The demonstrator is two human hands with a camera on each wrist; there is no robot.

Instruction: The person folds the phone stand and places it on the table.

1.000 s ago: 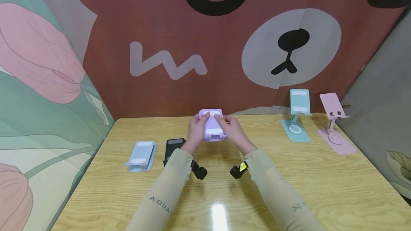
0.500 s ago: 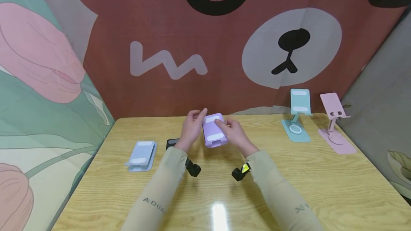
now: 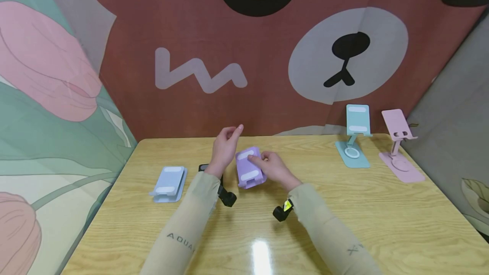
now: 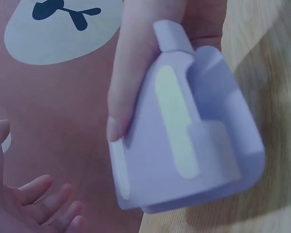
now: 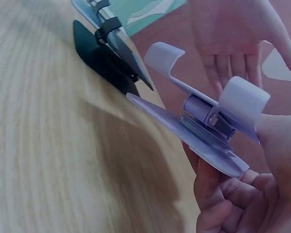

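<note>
A folded purple phone stand [image 3: 244, 168] with pale pads is held above the table by my right hand [image 3: 276, 168]. That hand's thumb lies on the top plate, and its fingers are curled beneath the base, as the right wrist view shows. There the hinge [image 5: 200, 108] is visible between the stand's two plates. My left hand [image 3: 223, 147] is raised to the left of the stand, apart from it, holding nothing. The left wrist view shows its loosely spread fingers [image 4: 41, 201] at the lower left.
A folded light blue phone stand [image 3: 168, 180] lies on the wooden table [image 3: 324, 232] at left. Beside it a black one [image 3: 203, 167] is mostly hidden behind my left arm. A teal stand [image 3: 358, 120] and a pink stand [image 3: 396, 124] stand unfolded at the back right.
Both hands held the purple stand at first. My left hand has let go and moved left, while my right hand has lowered the stand toward the table and tilted it.
</note>
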